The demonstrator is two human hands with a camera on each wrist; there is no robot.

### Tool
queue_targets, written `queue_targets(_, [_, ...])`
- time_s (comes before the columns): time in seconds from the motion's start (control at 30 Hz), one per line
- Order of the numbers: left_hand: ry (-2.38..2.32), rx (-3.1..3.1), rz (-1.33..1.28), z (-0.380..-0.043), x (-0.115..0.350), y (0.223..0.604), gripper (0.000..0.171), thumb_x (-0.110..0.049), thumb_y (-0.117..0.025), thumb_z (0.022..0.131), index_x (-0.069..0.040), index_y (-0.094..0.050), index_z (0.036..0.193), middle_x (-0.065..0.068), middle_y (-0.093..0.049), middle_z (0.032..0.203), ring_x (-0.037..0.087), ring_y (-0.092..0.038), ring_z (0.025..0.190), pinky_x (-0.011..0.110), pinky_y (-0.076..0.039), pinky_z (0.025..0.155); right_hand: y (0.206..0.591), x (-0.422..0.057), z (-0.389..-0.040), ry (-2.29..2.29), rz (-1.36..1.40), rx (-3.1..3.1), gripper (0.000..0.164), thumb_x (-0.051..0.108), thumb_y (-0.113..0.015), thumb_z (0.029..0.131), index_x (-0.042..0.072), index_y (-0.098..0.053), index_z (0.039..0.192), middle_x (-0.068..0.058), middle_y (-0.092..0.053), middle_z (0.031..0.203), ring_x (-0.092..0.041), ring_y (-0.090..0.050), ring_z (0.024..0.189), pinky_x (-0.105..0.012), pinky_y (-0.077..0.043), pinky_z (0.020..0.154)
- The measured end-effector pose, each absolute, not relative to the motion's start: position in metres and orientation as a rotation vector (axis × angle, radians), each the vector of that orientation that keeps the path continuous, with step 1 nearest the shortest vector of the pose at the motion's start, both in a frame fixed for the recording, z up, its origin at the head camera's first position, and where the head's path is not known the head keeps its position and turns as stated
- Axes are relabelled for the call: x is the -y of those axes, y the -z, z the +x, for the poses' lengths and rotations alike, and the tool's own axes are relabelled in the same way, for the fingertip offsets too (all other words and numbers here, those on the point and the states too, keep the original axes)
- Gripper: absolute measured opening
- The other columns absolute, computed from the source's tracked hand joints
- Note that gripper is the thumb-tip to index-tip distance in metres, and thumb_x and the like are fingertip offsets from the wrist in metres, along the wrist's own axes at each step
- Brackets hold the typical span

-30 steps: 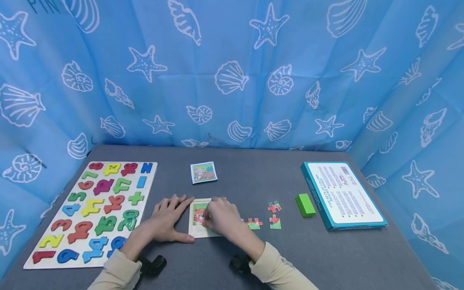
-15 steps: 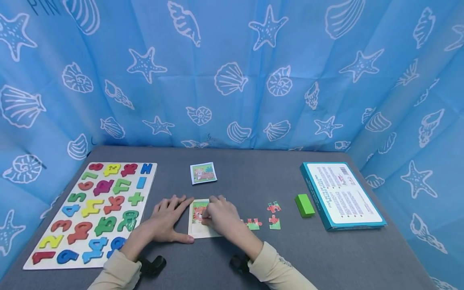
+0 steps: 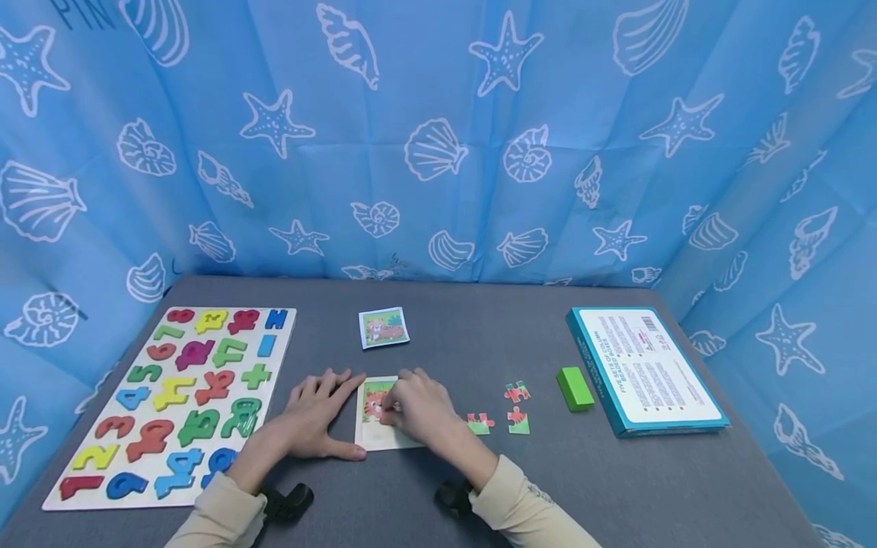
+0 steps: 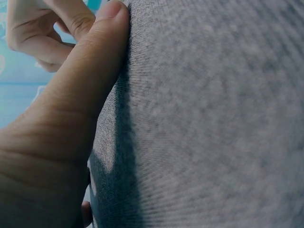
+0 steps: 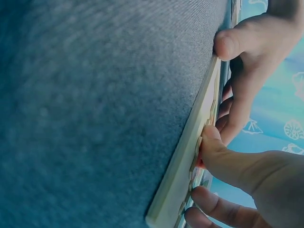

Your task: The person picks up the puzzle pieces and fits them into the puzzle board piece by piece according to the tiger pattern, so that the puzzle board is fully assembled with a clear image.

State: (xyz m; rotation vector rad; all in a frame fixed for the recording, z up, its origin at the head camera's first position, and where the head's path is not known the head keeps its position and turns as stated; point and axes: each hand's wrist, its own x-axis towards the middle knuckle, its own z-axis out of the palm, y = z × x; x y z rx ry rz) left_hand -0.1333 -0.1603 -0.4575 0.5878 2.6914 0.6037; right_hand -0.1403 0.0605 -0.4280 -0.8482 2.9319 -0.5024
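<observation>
**Tray (image 3: 387, 438) under the right hand (image 3: 421, 407)**

The tray lies flat on the table (image 3: 473, 335), a tiger picture (image 3: 374, 401) showing in it. The right hand's fingers bend over the picture, thumb touching it, tips slightly apart; whether they pinch a piece, I cannot tell. The left hand (image 3: 315, 415) spreads wide at the tray's left edge, gripping nothing. Three loose pieces (image 3: 518, 421) lie right, then a block (image 3: 575, 389) and box (image 3: 658, 373); beyond, a card (image 3: 384, 327).

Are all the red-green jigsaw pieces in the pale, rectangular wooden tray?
No, three jigsaw pieces lie outside the tray on grey fabric.
</observation>
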Motion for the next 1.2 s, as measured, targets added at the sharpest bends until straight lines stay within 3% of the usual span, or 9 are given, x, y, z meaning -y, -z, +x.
queue_targets(0.37, [-0.593, -2.699, 0.584, -0.134, 0.160, 0.461, 0.116, -0.077, -0.075, 0.072, -0.020, -0.029, 0.162, 0.021, -0.028, 0.166, 0.047, -0.030, 0.138, 0.073, -0.024, 0.109, 0.423, -0.066, -0.143, 0.471, -0.838, -2.923, 0.022, 0.036, -0.083, 0.087, 0.021, -0.083, 0.103, 0.000, -0.069, 0.092, -0.011, -0.055, 0.076, -0.024, -0.043, 0.057])
queue_targets(0.57, [-0.579, -2.688, 0.577, -0.134, 0.159, 0.457, 0.116, -0.077, -0.074, 0.073, -0.020, -0.028, 0.163, 0.021, -0.027, 0.167, 0.047, -0.030, 0.139, 0.073, -0.023, 0.110, 0.408, -0.079, -0.148, 0.558, -0.804, -2.887, 0.028, 0.031, -0.081, 0.089, 0.016, -0.081, 0.113, -0.007, -0.069, 0.097, -0.013, -0.052, 0.076, -0.023, -0.040, 0.057])
queue_targets(0.97, [-0.561, -2.690, 0.567, -0.133, 0.160, 0.454, 0.118, -0.077, -0.076, 0.071, -0.020, -0.027, 0.163, 0.021, -0.028, 0.166, 0.046, -0.030, 0.139, 0.073, -0.023, 0.110, 0.395, -0.123, -0.159, 0.547, -0.664, -2.963, 0.029, 0.024, -0.081, 0.089, 0.014, -0.079, 0.116, -0.012, -0.070, 0.105, -0.023, -0.060, 0.086, -0.036, -0.047, 0.061])
queue_targets(1.2, [-0.579, -2.700, 0.583, -0.134, 0.161, 0.458, 0.118, -0.079, -0.074, 0.071, -0.021, -0.028, 0.162, 0.021, -0.028, 0.166, 0.049, -0.028, 0.141, 0.074, -0.023, 0.109, 0.390, -0.151, -0.163, 0.520, -0.600, -2.997, 0.032, 0.023, -0.082, 0.088, 0.013, -0.078, 0.119, -0.012, -0.071, 0.110, -0.027, -0.063, 0.090, -0.035, -0.048, 0.059])
